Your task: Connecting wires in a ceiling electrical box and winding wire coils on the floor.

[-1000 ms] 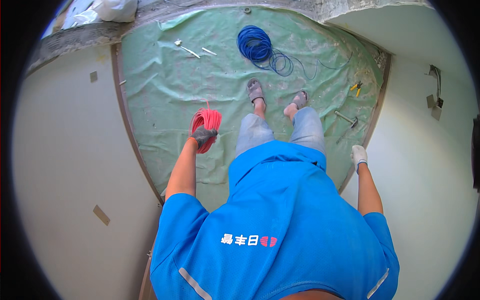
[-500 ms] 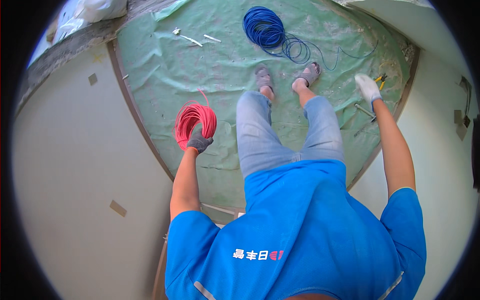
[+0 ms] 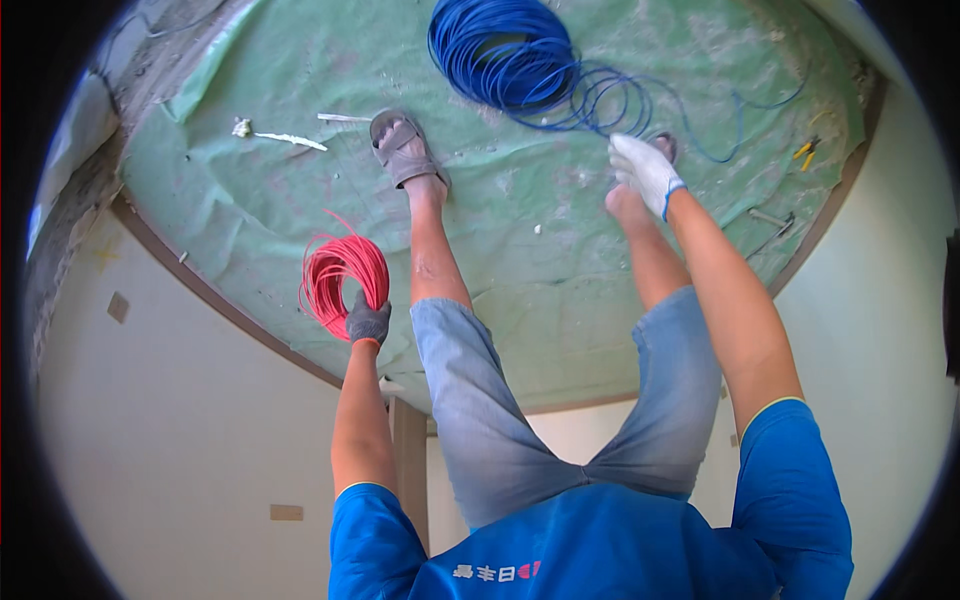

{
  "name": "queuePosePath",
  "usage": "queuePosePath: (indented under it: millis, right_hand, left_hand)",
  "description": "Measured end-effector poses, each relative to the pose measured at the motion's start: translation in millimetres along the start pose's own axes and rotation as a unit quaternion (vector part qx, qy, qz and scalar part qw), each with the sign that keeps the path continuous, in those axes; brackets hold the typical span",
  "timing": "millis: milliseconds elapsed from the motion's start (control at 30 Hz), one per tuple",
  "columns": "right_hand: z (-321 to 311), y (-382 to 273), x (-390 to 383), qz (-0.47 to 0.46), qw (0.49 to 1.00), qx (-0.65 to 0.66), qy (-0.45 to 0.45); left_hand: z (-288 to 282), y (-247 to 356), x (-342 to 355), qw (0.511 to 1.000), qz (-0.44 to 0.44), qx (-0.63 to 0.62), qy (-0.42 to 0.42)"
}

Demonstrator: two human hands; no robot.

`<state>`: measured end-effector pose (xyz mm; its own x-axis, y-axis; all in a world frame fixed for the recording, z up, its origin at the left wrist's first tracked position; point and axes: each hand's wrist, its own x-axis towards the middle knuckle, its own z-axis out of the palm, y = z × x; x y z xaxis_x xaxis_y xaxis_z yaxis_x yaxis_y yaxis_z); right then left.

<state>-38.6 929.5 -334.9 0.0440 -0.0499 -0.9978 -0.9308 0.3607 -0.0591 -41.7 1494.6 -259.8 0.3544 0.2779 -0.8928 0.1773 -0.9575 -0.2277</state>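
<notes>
My left hand [image 3: 369, 321], in a dark grey glove, grips the near edge of a coil of red wire [image 3: 325, 300]. A loose end sticks up from the coil. My right hand [image 3: 645, 172], in a white glove, reaches forward with its fingers stretched out and nothing visible in it. It appears over my right foot, covering part of that sandal. Just beyond it, a larger coil of blue wire [image 3: 450, 65] lies on the floor, loose loops trailing to the right.
A wrinkled green sheet [image 3: 530, 290] covers the floor. Yellow-handled pliers [image 3: 806, 153] and a hammer-like tool [image 3: 770, 220] lie at the right. White scraps [image 3: 290, 141] lie at the left, near my left sandal [image 3: 405, 150]. Pale walls [image 3: 200, 400] stand on both sides.
My legs have spread, with the left foot stepping out to the left. My right hand has swung inward from the right side toward the blue coil. The red coil stays in my left hand.
</notes>
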Motion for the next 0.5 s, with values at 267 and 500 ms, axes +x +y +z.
queuePosePath:
  millis: [267, 500]
  right_hand:
    - [143.9, -52.7, 94.6, -0.071, 0.990, 0.115, 0.039]
    - [214.5, -96.5, 97.2, -0.098, 0.913, -0.275, 0.284]
  left_hand:
    - [-24.2, 8.2, 93.0, 0.996, 0.072, 0.004, 0.054]
    - [-191.5, 217.0, 185.3, 0.890, 0.264, -0.357, 0.099]
